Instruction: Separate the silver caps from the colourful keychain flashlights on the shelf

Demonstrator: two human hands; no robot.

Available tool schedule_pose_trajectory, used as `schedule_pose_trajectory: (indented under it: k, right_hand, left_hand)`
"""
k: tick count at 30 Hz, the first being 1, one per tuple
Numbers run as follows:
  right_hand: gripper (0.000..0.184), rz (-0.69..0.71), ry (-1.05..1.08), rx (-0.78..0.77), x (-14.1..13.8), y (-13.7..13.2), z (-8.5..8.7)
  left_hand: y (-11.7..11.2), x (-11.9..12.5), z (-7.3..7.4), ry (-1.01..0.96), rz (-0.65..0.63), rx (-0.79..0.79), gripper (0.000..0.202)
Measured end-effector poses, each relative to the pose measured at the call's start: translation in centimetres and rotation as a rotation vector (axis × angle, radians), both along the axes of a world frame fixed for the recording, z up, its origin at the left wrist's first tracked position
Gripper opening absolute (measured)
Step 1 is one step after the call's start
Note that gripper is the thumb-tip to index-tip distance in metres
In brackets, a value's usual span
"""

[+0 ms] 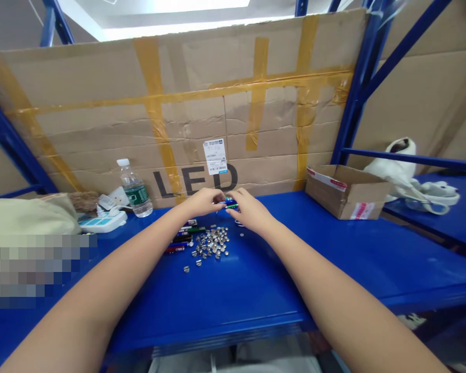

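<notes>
Both my hands meet above the blue shelf point(233, 290), near its back. My left hand point(204, 201) and my right hand point(248, 210) have their fingers closed on a small green pen-shaped item point(230, 206) held between them. Just below the hands lies a pile of several small silver button cells point(210, 244). To the left of the pile lie several small coloured pen-shaped items point(184, 238), red, blue, green and black.
A taped cardboard sheet marked LED point(194, 119) stands behind the shelf. A water bottle point(135, 189) and a white power strip point(101, 220) sit at the left, an open cardboard box point(347, 190) at the right, a white bag point(406, 173) beyond it.
</notes>
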State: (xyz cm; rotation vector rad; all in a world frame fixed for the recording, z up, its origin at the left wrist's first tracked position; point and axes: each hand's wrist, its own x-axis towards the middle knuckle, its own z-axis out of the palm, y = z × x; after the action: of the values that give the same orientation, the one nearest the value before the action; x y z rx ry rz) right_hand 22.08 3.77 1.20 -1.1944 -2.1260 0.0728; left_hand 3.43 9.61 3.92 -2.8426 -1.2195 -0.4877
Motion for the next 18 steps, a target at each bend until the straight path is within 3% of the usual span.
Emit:
schedule_pose_trajectory:
  k: [2, 6, 9, 12, 15, 18]
  right_hand:
    - [0.036, 0.086, 0.041, 0.035, -0.3, 0.0, 0.0]
    - [0.019, 0.186, 0.129, 0.102, -1.0, 0.0, 0.0]
    - [0.01, 0.215, 0.109, 0.061, -1.6, -0.4, -0.2]
    - [0.01, 0.212, 0.216, -0.062, -2.2, -1.0, -0.3]
    - [0.018, 0.254, 0.445, -0.283, -2.6, -1.5, -0.3]
    - [0.019, 0.352, 0.565, -0.449, -3.0, -1.6, -0.5]
  left_hand:
    - [-2.1, -0.3, 0.3, -0.163, -0.016, -0.009, 0.02]
    - [-6.0, -0.7, -0.1, -0.501, 0.129, -0.068, 0.024]
    - [-7.8, -0.6, -0.5, -0.567, 0.148, -0.063, 0.018]
    - [-8.5, -0.4, -0.7, -0.581, 0.075, -0.06, 0.024]
    - [-8.4, -0.4, -1.2, -0.595, 0.028, 0.034, 0.037]
    - [-7.7, -0.8, -1.9, -0.598, -0.027, -0.017, 0.031]
